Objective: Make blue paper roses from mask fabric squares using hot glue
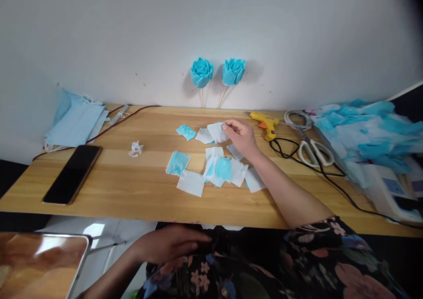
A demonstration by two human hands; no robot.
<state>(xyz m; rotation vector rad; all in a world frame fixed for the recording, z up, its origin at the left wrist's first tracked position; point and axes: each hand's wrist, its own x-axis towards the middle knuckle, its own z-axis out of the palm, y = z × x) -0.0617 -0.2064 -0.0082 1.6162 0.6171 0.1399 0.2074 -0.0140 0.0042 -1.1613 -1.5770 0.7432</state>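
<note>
Between the thumb and fingers of my right hand (240,136) is a white square of mask fabric (217,132), held by its right edge above the wooden table. Another white square (204,136) lies beside it to the left, and a crumpled blue piece (186,132) is farther left. Nearer to me are several white and blue fabric squares (223,169), some overlapping. A blue square (178,162) and a white one (191,183) lie at the left of this group. My left hand (175,244) rests over my lap below the table edge, holding nothing visible, its fingers stretched out.
Two blue fabric roses (202,72) on sticks lean against the wall. At right are a yellow glue gun (266,124), scissors (315,151), a black cord and a heap of blue scraps (366,129). At left are face masks (76,120) and a phone (72,174).
</note>
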